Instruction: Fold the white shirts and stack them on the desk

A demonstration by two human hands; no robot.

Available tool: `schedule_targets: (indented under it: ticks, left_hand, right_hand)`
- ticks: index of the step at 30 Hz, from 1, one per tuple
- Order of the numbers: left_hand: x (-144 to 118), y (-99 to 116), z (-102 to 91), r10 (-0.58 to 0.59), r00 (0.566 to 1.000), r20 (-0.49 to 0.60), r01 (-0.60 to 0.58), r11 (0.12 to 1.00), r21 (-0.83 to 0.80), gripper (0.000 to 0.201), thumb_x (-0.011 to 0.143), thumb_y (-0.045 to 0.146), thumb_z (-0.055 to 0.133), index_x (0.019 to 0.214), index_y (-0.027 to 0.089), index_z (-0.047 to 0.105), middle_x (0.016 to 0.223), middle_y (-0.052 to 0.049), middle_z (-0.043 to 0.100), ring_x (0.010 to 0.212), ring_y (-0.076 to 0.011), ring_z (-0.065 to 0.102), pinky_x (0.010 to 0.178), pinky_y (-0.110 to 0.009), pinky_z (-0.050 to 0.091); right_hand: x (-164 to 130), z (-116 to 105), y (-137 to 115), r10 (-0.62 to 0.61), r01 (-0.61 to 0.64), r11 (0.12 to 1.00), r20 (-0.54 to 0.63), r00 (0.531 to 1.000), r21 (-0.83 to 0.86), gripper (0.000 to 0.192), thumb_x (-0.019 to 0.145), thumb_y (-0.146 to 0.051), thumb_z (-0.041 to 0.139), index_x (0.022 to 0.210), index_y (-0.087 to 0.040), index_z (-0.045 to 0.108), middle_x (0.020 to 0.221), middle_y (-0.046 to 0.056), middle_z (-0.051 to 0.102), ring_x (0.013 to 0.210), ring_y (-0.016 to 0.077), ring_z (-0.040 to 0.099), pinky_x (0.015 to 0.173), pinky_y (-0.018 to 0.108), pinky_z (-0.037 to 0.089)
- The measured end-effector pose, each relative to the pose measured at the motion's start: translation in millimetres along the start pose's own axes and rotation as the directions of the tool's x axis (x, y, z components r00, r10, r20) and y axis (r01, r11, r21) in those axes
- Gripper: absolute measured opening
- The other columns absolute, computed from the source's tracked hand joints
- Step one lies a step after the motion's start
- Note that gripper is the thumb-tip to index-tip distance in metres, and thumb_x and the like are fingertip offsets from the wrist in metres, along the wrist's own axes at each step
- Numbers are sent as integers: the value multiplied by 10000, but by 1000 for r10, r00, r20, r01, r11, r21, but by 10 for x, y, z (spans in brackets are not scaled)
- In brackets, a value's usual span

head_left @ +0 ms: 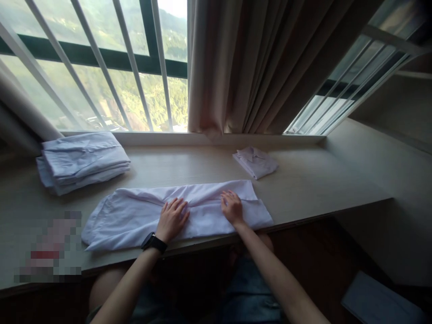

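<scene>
A white garment (202, 225), folded into a long strip, lies flat along the front of the desk. Its right end shows layered edges, and creases run along its middle; no collar or buttons can be made out. My left hand (173, 219), with a black watch on the wrist, rests palm down on the cloth near its middle, fingers spread. To the right, my right hand (232, 208) touches the same cloth with its fingers a little bent and apart. Neither hand visibly grips the fabric.
A stack of folded white garments (86, 157) sits at the back left. Behind the cloth lies a small folded shirt (255, 162) with a collar. A blurred-out item (50, 252) is at the left. The desk (303, 180) meets a barred window and curtain (236, 67).
</scene>
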State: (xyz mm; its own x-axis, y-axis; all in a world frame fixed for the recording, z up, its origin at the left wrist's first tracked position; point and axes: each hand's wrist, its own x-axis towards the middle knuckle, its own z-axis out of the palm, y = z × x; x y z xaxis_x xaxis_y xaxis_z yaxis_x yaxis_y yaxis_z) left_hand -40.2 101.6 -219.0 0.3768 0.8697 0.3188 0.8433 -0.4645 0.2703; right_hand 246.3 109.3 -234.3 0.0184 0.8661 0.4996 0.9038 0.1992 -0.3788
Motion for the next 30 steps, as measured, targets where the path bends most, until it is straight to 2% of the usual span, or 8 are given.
schedule_targets:
  ticks: [2, 4, 7, 12, 17, 24, 27, 30]
  left_hand:
    - [-4, 20, 100, -68, 997, -23, 68, 998, 7, 406, 979, 408, 452, 1323, 248, 595, 1428, -92, 574, 1368, -294, 464, 1159, -502, 320]
    - [-5, 33, 152, -113, 991, -65, 114, 993, 13, 418, 973, 395, 459, 1337, 229, 582, 1429, -107, 570, 1365, -299, 466, 1169, -499, 309]
    - [-1, 57, 163, -138, 986, -98, 141, 990, 24, 427, 978, 399, 446, 1341, 212, 571, 1410, -118, 584, 1343, -296, 484, 1166, -488, 319]
    - [9, 56, 177, -139, 984, -114, 147, 987, 63, 419, 1003, 373, 383, 1321, 192, 588, 1378, -126, 607, 1309, -289, 517, 1154, -480, 339]
    - [10, 9, 270, -127, 982, -139, 140, 986, 87, 425, 1014, 340, 346, 1298, 166, 610, 1346, -133, 633, 1287, -290, 543, 1144, -490, 360]
    - [6, -1, 312, -134, 975, -177, 153, 984, 96, 422, 997, 317, 365, 1258, 128, 638, 1330, -158, 634, 1275, -292, 549, 1143, -473, 371]
    - [3, 25, 286, -150, 971, -188, 172, 979, 108, 429, 994, 311, 365, 1241, 108, 651, 1311, -167, 640, 1272, -291, 547, 1143, -453, 374]
    - [5, 64, 248, -160, 973, -164, 182, 975, 128, 463, 1002, 332, 353, 1293, 108, 634, 1333, -167, 627, 1300, -297, 524, 1157, -458, 356]
  right_hand:
    - [-52, -247, 502, 122, -125, 983, -33, 992, -132, 301, 904, -243, 556, 1130, -147, 730, 1284, 129, 663, 1237, 278, 561, 1074, 459, 429]
    - [-73, -421, 883, 220, -222, 957, -33, 975, -188, 351, 873, -312, 613, 1161, -140, 714, 1282, 159, 652, 1192, 277, 587, 1045, 445, 443]
    - [-44, -523, 1175, 345, -339, 929, 12, 939, -149, 375, 878, -378, 607, 1161, -155, 712, 1138, 145, 706, 1063, 236, 645, 993, 390, 469]
    - [110, -561, 1367, 388, -388, 921, 55, 920, -2, 275, 844, -269, 593, 1052, -168, 742, 1067, 111, 729, 988, 217, 665, 954, 346, 483]
    - [197, -654, 1643, 413, -415, 908, 37, 910, 63, 337, 875, -287, 540, 1124, -120, 694, 1101, 132, 721, 967, 203, 670, 895, 310, 510]
    - [85, -599, 1837, 387, -406, 912, 208, 898, 54, 260, 786, -260, 651, 1012, -165, 735, 928, 59, 753, 849, 180, 688, 785, 263, 525]
    - [128, -679, 1861, 385, -394, 919, 222, 896, -4, 255, 773, -249, 668, 1000, -159, 745, 899, 71, 747, 842, 199, 681, 803, 289, 522]
    - [179, -758, 1716, 359, -354, 933, 203, 911, -65, 239, 772, -191, 639, 977, -159, 759, 982, 106, 739, 977, 243, 658, 958, 356, 479]
